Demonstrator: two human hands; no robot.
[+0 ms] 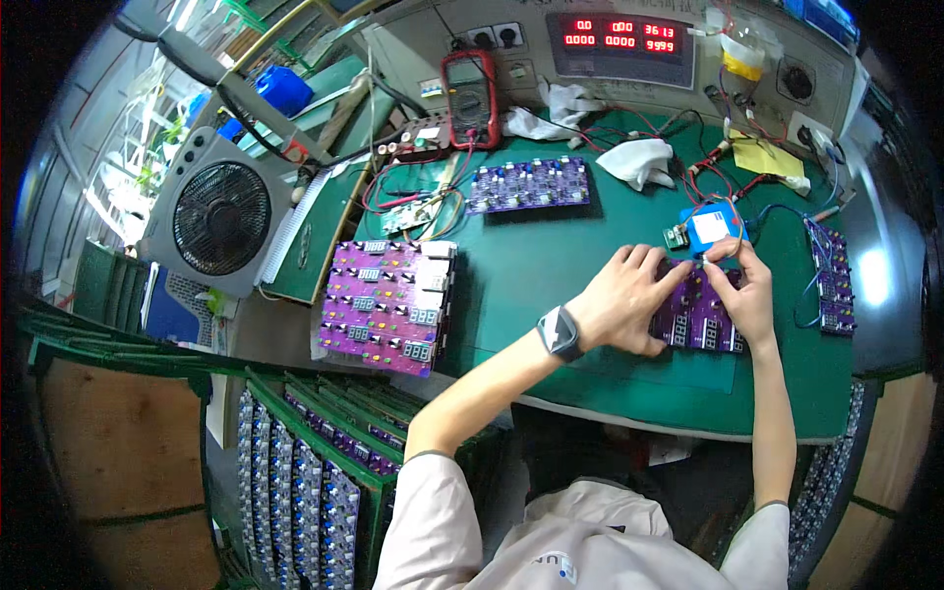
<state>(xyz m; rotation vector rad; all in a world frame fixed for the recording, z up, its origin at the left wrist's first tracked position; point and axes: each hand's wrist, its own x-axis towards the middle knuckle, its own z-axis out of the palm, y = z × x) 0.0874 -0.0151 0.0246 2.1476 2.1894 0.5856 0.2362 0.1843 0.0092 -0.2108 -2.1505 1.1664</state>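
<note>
A purple circuit board (710, 320) with small digit displays lies on the green bench mat in front of me. My left hand (621, 300) rests over its left side, thumb near the lower left and fingers across the upper edge, steadying it. At the board's upper edge, the thumb and index finger of my right hand (744, 295) are pinched together on what looks like a small wire connector, mostly hidden by the fingertips. Just beyond the fingers sit a blue box (712, 228) with a white label and a tiny green circuit module (676, 237), wires running around them.
A stack of purple boards (383, 307) stands at the left; another purple board (529, 185) lies farther back. A red multimeter (471, 98), white cloths (637, 164) and a fan (218, 218) are around. One wired board (832, 275) is at the right edge. Racks of boards (300, 492) stand below.
</note>
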